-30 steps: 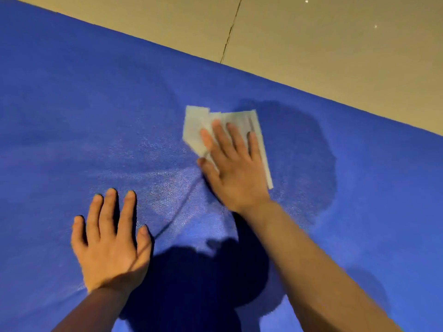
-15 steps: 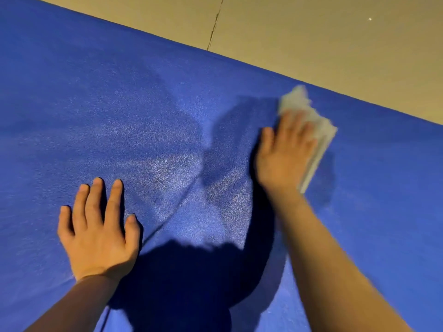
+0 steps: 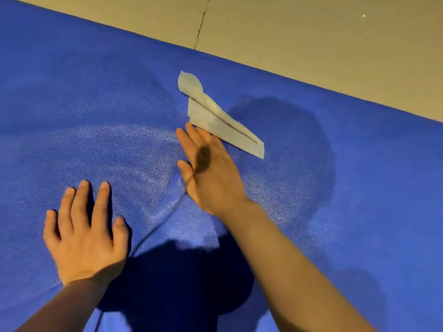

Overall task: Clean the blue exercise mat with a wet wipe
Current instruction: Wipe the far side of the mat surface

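The blue exercise mat (image 3: 359,188) fills most of the view, with a paler, shiny damp patch across its middle. A white wet wipe (image 3: 215,118), folded and partly curled up, lies on the mat just beyond my right hand (image 3: 208,168). That hand is flat with straight fingers, its fingertips at the wipe's near edge; whether they press the wipe cannot be told. My left hand (image 3: 84,233) rests flat on the mat at the lower left, fingers spread.
Beige floor (image 3: 311,39) with a thin crack runs beyond the mat's far edge, which slants from upper left to right. The dark shadow of my head and arms falls on the mat near the bottom.
My right hand swept the wipe to the right and back toward the middle. The wipe now sticks out ahead of the fingers, folded over, instead of lying under the palm. The left hand stayed put.
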`<state>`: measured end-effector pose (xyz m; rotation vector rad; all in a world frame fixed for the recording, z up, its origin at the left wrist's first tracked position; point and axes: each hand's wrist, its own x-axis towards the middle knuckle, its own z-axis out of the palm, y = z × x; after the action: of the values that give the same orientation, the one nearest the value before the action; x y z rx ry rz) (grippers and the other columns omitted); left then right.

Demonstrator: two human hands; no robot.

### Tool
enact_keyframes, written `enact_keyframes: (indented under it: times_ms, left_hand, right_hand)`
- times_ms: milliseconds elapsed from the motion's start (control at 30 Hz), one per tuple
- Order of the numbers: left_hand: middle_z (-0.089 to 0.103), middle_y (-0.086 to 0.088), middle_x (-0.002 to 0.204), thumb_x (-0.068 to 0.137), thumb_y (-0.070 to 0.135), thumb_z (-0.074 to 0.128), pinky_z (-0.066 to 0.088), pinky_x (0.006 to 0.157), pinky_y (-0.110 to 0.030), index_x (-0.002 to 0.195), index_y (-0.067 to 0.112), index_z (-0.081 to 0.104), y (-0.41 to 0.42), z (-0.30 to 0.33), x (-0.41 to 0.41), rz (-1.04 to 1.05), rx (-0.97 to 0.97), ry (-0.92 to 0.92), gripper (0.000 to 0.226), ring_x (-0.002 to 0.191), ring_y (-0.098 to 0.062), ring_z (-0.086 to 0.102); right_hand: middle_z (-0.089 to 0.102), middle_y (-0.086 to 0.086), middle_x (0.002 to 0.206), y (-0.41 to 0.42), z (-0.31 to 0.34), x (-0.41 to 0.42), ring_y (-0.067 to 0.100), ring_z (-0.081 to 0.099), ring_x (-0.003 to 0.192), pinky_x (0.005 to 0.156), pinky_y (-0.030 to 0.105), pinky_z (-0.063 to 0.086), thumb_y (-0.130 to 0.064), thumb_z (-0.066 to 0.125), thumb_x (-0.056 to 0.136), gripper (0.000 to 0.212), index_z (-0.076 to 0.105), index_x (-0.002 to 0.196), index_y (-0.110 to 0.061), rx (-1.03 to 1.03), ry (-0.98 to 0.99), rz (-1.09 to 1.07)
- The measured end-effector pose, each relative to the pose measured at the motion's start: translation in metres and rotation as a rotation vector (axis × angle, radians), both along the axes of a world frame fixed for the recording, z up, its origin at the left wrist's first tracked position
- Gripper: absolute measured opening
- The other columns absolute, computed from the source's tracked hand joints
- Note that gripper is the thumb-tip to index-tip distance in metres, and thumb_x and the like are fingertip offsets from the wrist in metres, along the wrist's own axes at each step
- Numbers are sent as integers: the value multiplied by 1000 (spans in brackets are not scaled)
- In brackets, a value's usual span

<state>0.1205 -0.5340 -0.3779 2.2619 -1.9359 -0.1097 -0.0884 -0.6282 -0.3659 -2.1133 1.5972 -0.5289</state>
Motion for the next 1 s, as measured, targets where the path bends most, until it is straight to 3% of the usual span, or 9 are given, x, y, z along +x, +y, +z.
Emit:
enact_keyframes:
  times_ms: [100, 167, 333, 467, 600, 700, 800, 867, 1000]
  left_hand:
    - [36, -20, 154, 88, 38, 34, 11, 116, -52, 144, 10, 49, -1, 1, -1, 5, -1, 4, 65, 144, -37, 26]
    - [36, -20, 154, 88, 38, 34, 11, 116, -52, 144, 10, 49, -2, 1, -2, 1, -6, -2, 64, 144, -38, 27]
    - [38, -20, 153, 92, 39, 32, 12, 116, -51, 144, 10, 48, 0, 0, -2, -6, -26, -29, 62, 144, -38, 28]
    - [38, -21, 152, 93, 39, 31, 13, 115, -52, 144, 9, 48, 0, -1, -1, -13, -36, -37, 62, 143, -39, 29]
    - [40, -21, 151, 93, 39, 32, 15, 115, -53, 144, 10, 48, -1, -1, -2, -10, -56, -37, 60, 142, -39, 31]
    - [38, -21, 152, 92, 38, 33, 12, 116, -51, 144, 10, 47, -2, 1, -3, -5, -30, -16, 61, 143, -39, 29]
    - [37, -20, 153, 90, 38, 34, 7, 118, -46, 145, 11, 46, -1, 2, -2, -3, -19, -14, 62, 144, -38, 27]
    - [37, -19, 154, 90, 38, 34, 1, 120, -40, 145, 11, 46, -2, 2, -1, -7, -13, -12, 63, 144, -38, 26]
    - [36, -19, 154, 90, 38, 35, 4, 119, -44, 145, 11, 46, -2, 2, 0, -13, -13, -11, 63, 144, -37, 26]
  right_hand:
    - [68, 14, 111, -3, 19, -2, 36, 65, 97, 75, 42, 55, -26, 42, 91, 43, 67, 116, -2, -93, -65, -71]
    - [68, 13, 94, -6, 33, -5, 36, 63, 78, 60, 38, 52, -22, 49, 88, 33, 69, 107, -3, -186, -106, -133]
    - [63, 15, 90, -24, 23, -22, 37, 58, 77, 65, 41, 49, -22, 68, 72, 26, 67, 91, -5, -114, 74, -229]
    - [60, 17, 84, -31, 20, -30, 38, 55, 71, 60, 39, 42, -5, 62, 78, 4, 63, 82, -5, -69, 67, -316]
    - [50, 5, 74, -21, 65, -30, 15, 43, 67, 61, 30, 35, -12, 50, 100, 16, 48, 85, -17, 282, -443, -296]
    - [42, 20, 69, -2, 88, -36, 16, 37, 63, 57, 27, 32, -12, 49, 101, 17, 47, 84, -14, 486, -808, -321]
    - [51, -10, 64, 13, 65, -62, 3, 44, 58, 58, 17, 36, -17, 57, 97, 20, 51, 79, -24, 446, -408, -487]
    - [57, -15, 74, 23, 49, -83, 1, 48, 66, 59, 13, 36, -18, 57, 95, 13, 54, 86, -26, 377, -237, -634]
    - [60, 13, 109, 40, 37, -118, 26, 46, 99, 81, 23, 32, -5, 56, 89, 22, 61, 110, -6, -63, 130, -765]
